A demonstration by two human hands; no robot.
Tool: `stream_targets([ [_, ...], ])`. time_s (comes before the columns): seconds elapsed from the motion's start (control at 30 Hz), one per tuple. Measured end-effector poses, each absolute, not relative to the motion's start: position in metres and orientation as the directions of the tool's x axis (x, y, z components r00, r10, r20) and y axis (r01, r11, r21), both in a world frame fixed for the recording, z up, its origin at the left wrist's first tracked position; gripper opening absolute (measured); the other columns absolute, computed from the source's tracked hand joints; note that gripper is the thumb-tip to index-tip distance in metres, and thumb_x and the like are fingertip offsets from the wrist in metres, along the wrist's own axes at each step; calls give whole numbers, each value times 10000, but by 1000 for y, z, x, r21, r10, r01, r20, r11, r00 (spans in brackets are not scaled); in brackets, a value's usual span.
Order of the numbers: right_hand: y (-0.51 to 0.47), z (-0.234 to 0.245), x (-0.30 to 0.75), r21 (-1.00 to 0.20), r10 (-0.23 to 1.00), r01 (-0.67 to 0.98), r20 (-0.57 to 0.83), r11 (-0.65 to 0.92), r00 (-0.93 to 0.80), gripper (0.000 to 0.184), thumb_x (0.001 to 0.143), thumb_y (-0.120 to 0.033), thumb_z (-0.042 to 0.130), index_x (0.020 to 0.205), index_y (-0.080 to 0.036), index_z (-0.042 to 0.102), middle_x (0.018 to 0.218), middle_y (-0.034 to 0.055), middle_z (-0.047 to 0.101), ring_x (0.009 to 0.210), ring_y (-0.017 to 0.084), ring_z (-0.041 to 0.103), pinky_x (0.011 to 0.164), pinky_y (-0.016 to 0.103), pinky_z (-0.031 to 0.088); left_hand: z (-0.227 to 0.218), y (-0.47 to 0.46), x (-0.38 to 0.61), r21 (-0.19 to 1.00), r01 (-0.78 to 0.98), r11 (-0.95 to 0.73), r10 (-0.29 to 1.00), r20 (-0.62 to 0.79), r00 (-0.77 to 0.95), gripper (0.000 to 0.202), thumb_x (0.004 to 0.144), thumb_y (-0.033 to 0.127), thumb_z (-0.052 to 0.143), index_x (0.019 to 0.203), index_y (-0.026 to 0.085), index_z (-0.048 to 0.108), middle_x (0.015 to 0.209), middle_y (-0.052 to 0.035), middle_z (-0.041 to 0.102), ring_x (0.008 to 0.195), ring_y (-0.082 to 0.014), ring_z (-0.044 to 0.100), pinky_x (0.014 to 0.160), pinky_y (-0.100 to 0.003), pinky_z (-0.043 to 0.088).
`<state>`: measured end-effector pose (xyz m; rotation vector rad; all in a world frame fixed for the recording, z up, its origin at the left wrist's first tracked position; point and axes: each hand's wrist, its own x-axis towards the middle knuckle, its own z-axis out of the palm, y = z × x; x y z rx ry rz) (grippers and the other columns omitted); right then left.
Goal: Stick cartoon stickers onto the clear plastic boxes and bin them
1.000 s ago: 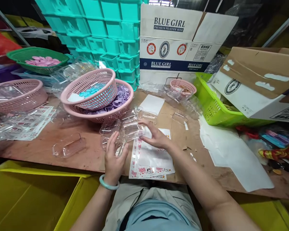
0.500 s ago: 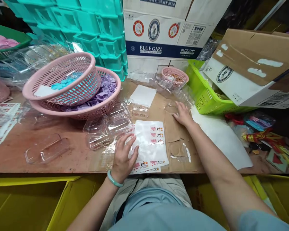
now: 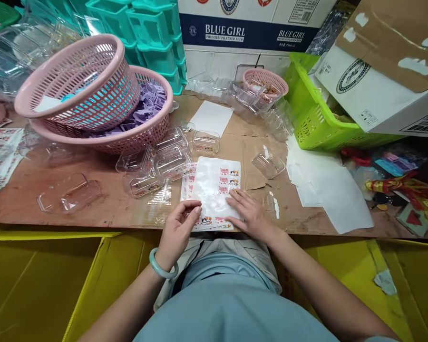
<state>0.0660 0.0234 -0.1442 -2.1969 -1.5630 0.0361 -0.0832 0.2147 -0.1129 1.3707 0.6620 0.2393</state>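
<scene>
A white sticker sheet [image 3: 214,183] lies on top of other printed sheets at the table's front edge, with small cat stickers down its right side. At the sheet's lower left, my left hand [image 3: 178,228] is closed, thumb and forefinger tips together on its edge. My right hand [image 3: 251,216] lies with fingers stretched out over the sheet's lower right part. Several clear plastic boxes [image 3: 173,161] are grouped left of the sheet, some bearing stickers. Behind it stands one stickered clear box [image 3: 206,141]. An open clear box [image 3: 268,164] rests to the right.
Pink baskets [image 3: 103,137] holding purple and blue pieces stand at the left. A single clear box [image 3: 69,194] lies in front of them. White papers [image 3: 337,192], a green basket [image 3: 317,118] and a carton [image 3: 374,90] are at the right. Beer cartons [image 3: 231,61] form the back.
My right hand has come back from the clear box at the right onto the sticker sheet. That box now sits nearer. My left fingers have drawn together, and the view has tilted down.
</scene>
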Motion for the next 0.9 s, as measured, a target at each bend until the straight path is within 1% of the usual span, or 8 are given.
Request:
stream_targets([
  [0.07, 27, -149, 57, -335, 891, 902, 265, -273, 368, 310, 923, -285, 547, 1201, -169, 620, 1308, 153, 612, 1257, 289, 544, 1057, 501, 454, -116, 212, -88, 943, 233, 237, 508, -325, 797, 337, 783, 452, 697, 958, 167, 664, 917, -49, 680, 868, -181, 647, 828, -304, 529],
  [0.13, 28, -149, 56, -313, 887, 912, 292, -265, 358, 249, 927, -206, 506, 1119, -168, 661, 1227, 145, 666, 1172, 280, 611, 996, 478, 509, -118, 208, -94, 925, 263, 274, 459, -366, 810, 324, 786, 468, 691, 867, 155, 678, 893, -57, 688, 857, -180, 649, 846, -314, 530],
  [0.23, 26, -143, 56, -339, 864, 904, 335, -261, 375, 247, 925, -163, 463, 1048, -159, 676, 1056, 146, 725, 1017, 264, 682, 883, 454, 567, -116, 199, -99, 824, 401, 401, 227, -514, 828, 405, 797, 528, 657, 805, 126, 701, 910, -116, 713, 868, -208, 672, 832, -330, 545],
  [0.3, 23, -137, 53, -399, 833, 881, 373, -253, 409, 259, 925, -152, 445, 1055, -170, 668, 981, 129, 734, 967, 244, 692, 872, 442, 572, -114, 194, -99, 731, 456, 507, 108, -579, 808, 453, 783, 547, 666, 909, 114, 711, 1002, -156, 719, 926, -237, 684, 844, -343, 548],
  [0.47, 8, -116, 46, -513, 825, 852, 437, -100, 360, 335, 919, -105, 422, 1151, -227, 630, 1132, 81, 711, 1117, 198, 643, 1017, 454, 509, -103, 199, -86, 680, 182, 710, 289, -517, 806, 496, 804, 520, 651, 1152, 166, 654, 1203, -129, 677, 1118, -279, 634, 909, -362, 543],
  [0.6, 2, -105, 42, -486, 866, 870, 395, -85, 306, 326, 905, -135, 494, 1171, -262, 633, 1188, 44, 699, 1238, 232, 569, 1083, 523, 424, -97, 205, -71, 605, 303, 736, 130, -565, 815, 481, 722, 252, 748, 1175, 123, 650, 1144, -144, 703, 1076, -320, 654, 924, -417, 543],
  [0.77, 20, -102, 25, -595, 694, 731, 369, -335, 618, 449, 814, -383, 698, 1238, -261, 613, 1221, 80, 677, 1280, 316, 517, 1130, 611, 294, -101, 191, -60, 658, 242, 713, 217, -535, 816, 528, 718, 264, 746, 1215, 127, 631, 1155, -142, 699, 1054, -323, 661, 901, -434, 550],
  [0.9, 40, -114, 17, -710, 605, 608, 321, -355, 729, 425, 806, -386, 718, 1205, -262, 637, 1186, 75, 690, 1152, 283, 607, 1060, 512, 426, -107, 182, -60, 711, 196, 675, 213, -442, 871, 491, 746, 323, 739, 1201, 164, 648, 1188, -110, 689, 1103, -293, 639, 965, -414, 510],
])
